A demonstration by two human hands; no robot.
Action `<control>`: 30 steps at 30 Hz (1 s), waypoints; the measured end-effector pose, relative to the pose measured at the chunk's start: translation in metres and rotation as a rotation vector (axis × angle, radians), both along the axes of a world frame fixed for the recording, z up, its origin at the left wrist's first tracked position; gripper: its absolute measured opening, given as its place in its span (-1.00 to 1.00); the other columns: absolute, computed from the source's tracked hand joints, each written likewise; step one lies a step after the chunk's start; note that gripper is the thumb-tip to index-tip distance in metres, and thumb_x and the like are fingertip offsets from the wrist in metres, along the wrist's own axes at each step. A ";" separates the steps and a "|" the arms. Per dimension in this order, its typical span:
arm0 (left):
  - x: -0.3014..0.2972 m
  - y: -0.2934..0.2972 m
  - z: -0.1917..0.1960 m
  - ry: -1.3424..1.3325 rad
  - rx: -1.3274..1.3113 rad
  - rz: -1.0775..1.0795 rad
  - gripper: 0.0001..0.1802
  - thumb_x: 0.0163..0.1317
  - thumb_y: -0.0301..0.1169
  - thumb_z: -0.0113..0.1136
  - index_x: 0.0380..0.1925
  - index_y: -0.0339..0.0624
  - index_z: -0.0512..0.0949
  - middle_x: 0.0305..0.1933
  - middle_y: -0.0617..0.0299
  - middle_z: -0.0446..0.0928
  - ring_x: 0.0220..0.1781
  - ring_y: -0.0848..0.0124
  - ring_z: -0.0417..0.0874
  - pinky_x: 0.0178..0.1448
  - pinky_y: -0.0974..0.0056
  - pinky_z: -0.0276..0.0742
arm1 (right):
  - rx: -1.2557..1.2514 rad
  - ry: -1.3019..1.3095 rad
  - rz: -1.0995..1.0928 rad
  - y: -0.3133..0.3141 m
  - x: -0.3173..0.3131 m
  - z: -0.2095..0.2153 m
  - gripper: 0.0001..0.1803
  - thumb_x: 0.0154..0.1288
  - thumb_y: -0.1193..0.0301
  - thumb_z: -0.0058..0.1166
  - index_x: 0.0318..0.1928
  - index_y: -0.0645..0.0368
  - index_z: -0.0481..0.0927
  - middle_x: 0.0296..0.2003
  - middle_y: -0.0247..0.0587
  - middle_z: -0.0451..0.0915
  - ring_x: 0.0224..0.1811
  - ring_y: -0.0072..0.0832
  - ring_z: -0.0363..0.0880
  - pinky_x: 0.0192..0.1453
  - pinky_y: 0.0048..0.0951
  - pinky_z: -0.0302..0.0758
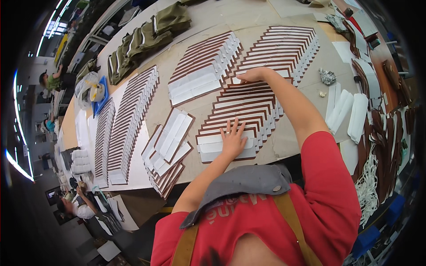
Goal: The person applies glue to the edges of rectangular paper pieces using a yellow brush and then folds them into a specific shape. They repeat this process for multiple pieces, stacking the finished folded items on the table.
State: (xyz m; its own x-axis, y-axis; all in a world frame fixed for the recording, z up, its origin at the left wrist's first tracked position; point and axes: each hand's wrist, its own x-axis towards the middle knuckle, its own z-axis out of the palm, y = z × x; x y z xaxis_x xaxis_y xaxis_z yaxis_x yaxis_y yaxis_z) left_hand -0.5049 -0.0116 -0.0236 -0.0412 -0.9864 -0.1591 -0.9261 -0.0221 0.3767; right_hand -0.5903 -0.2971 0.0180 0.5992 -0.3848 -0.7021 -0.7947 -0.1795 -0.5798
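Note:
My left hand (233, 138) lies flat with spread fingers on the nearest panel of a long overlapping row of white panels with brown edges (248, 108). Farther along that row, my right hand (252, 75) is closed, its fingers together at a break between the near part and the far part (279, 48). Whatever is between those fingers is hidden. Just left of the row, a shorter fanned row (195, 84) of similar panels lies on the table, and a loose pile (174, 133) of them sits nearer to me.
Two narrow fanned rows (133, 126) stretch along the table's left. Folded olive fabric pieces (148, 37) lie at the back, near a blue tray (101, 95). Crumpled foil (327, 76), white strips (341, 108) and brown straps (377, 137) are on the right. Other people work at far left.

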 end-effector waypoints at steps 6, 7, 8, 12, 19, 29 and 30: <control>-0.004 -0.003 0.003 0.005 -0.013 0.004 -0.37 0.08 -0.24 0.08 0.19 0.09 0.16 0.36 0.13 -0.11 0.36 -0.04 -0.16 0.21 -0.34 -0.19 | 0.062 0.153 0.087 -0.001 0.028 0.015 -0.52 0.17 0.06 -0.22 -0.01 0.02 0.49 0.00 -0.18 0.45 -0.04 -0.38 0.44 0.06 -0.25 0.29; -0.006 -0.004 0.003 0.007 -0.011 0.001 -0.37 0.08 -0.24 0.08 0.19 0.09 0.16 0.36 0.13 -0.11 0.36 -0.04 -0.15 0.21 -0.34 -0.19 | 0.186 0.174 0.087 0.003 0.033 0.019 -0.52 0.16 0.10 -0.21 -0.01 0.08 0.48 0.02 -0.18 0.44 -0.03 -0.39 0.45 0.04 -0.29 0.31; -0.007 -0.004 0.003 0.010 -0.010 -0.003 -0.37 0.08 -0.24 0.08 0.19 0.10 0.16 0.36 0.13 -0.10 0.36 -0.04 -0.15 0.21 -0.34 -0.20 | 0.282 0.217 0.088 0.006 0.041 0.015 -0.53 0.16 0.14 -0.19 -0.01 0.14 0.47 0.00 -0.18 0.45 -0.03 -0.39 0.45 0.05 -0.27 0.30; -0.014 -0.008 0.002 -0.005 -0.010 0.010 -0.39 0.09 -0.22 0.06 0.19 0.10 0.16 0.35 0.14 -0.08 0.36 -0.03 -0.16 0.23 -0.32 -0.22 | 0.500 0.249 0.129 0.019 0.054 0.024 -0.54 0.20 0.13 -0.23 -0.02 0.14 0.47 -0.02 -0.15 0.46 -0.07 -0.39 0.47 -0.01 -0.25 0.35; -0.033 -0.012 0.004 0.059 -0.023 0.048 -0.41 0.11 -0.23 0.02 0.19 0.13 0.17 0.34 0.09 -0.05 0.36 -0.07 -0.17 0.23 -0.29 -0.19 | 0.764 0.264 0.270 0.029 0.033 0.026 -0.45 0.25 -0.06 -0.31 0.10 -0.01 0.35 0.09 -0.35 0.37 0.07 -0.54 0.34 0.09 -0.40 0.26; -0.081 -0.037 0.007 0.172 -0.085 0.062 -0.37 0.05 -0.29 0.09 0.18 0.06 0.18 0.32 0.01 -0.06 0.33 -0.11 -0.09 0.22 -0.27 -0.10 | 0.605 0.306 0.134 0.008 -0.018 0.031 -0.34 0.21 -0.16 -0.34 0.20 -0.06 0.24 0.19 -0.32 0.23 0.17 -0.52 0.23 0.18 -0.38 0.20; -0.084 -0.041 0.005 0.140 -0.090 0.069 -0.39 0.05 -0.26 0.08 0.16 0.05 0.19 0.32 0.02 -0.05 0.32 -0.11 -0.05 0.22 -0.25 -0.06 | 0.595 0.292 0.122 0.005 -0.021 0.031 -0.30 0.20 -0.19 -0.36 0.20 -0.01 0.23 0.20 -0.24 0.21 0.19 -0.48 0.22 0.21 -0.36 0.18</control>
